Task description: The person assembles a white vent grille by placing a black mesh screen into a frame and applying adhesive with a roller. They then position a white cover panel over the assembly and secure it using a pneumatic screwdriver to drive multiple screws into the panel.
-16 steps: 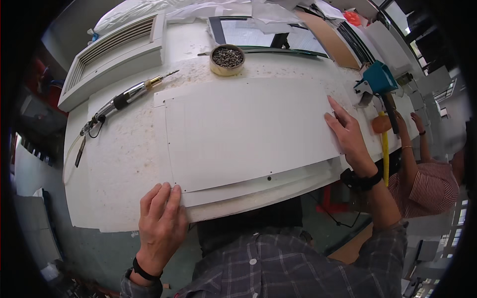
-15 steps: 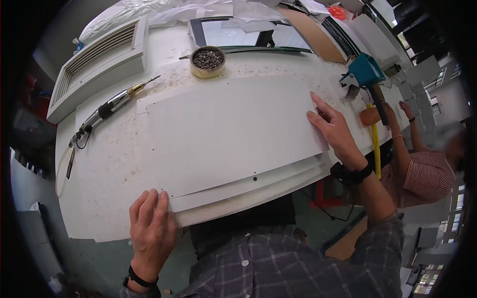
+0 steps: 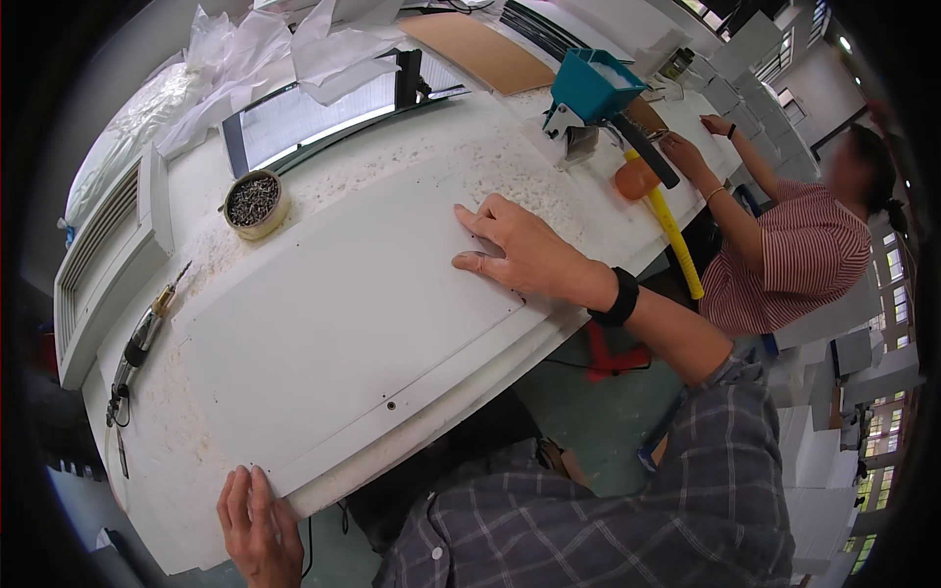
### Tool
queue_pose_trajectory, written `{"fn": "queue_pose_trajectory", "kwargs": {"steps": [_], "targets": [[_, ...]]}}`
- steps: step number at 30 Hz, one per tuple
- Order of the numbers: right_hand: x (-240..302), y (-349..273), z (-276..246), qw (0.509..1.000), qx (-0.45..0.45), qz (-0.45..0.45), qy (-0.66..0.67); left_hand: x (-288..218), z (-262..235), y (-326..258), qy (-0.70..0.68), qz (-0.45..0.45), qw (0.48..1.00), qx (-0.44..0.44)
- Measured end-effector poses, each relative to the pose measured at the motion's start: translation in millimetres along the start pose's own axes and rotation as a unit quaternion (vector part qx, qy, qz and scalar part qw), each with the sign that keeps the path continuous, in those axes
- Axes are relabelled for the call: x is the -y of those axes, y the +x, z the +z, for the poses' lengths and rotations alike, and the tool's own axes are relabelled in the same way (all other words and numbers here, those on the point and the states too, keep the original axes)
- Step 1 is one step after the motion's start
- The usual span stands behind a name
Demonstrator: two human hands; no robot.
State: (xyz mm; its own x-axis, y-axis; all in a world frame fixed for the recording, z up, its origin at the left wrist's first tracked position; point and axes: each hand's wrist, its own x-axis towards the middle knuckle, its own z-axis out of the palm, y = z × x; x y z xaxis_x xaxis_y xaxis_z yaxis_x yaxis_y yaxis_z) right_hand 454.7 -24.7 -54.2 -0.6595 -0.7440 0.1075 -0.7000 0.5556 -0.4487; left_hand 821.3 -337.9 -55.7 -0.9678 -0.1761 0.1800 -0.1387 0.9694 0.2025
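Note:
A thin white rectangular panel [image 3: 333, 304] with small holes along its edges lies flat on a white base piece [image 3: 431, 390], whose near strip shows a dark round hole. My left hand [image 3: 260, 529] is at the panel's near left corner, fingers stretched out and their tips touching that corner. At the right end, my right hand [image 3: 534, 250] rests on the panel with thumb and forefinger spread apart; its other fingers are bent and partly hidden. Left of the panel lies a silver and black power screwdriver [image 3: 142, 343]. Beyond it stands a round tub of screws [image 3: 257, 204].
A louvred white frame [image 3: 113, 265] stands at the left. Behind are a glass-paned frame [image 3: 323, 122] and crumpled plastic wrap [image 3: 137, 132]. A teal tool [image 3: 593, 88] and an orange-headed mallet with a yellow handle [image 3: 676, 235] lie at right, near another person in a striped shirt [image 3: 794, 255].
My view has swung to the right. The panel's near edge has come into line with the base piece beneath it, where it sat skewed before. Both hands stay at its ends.

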Motion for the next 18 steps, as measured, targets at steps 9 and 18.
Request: {"fn": "queue_pose_trajectory", "kwargs": {"steps": [9, 18], "targets": [[-1, 9, 7, 0.989, -0.019, -0.106, -0.103, -74, -100, 127, -0.009, 0.135, 0.967, 0.216], [-14, 3, 9, 0.99, -0.043, -0.108, -0.081, -124, 53, 306, -0.011, 0.237, 0.96, 0.149]]}}
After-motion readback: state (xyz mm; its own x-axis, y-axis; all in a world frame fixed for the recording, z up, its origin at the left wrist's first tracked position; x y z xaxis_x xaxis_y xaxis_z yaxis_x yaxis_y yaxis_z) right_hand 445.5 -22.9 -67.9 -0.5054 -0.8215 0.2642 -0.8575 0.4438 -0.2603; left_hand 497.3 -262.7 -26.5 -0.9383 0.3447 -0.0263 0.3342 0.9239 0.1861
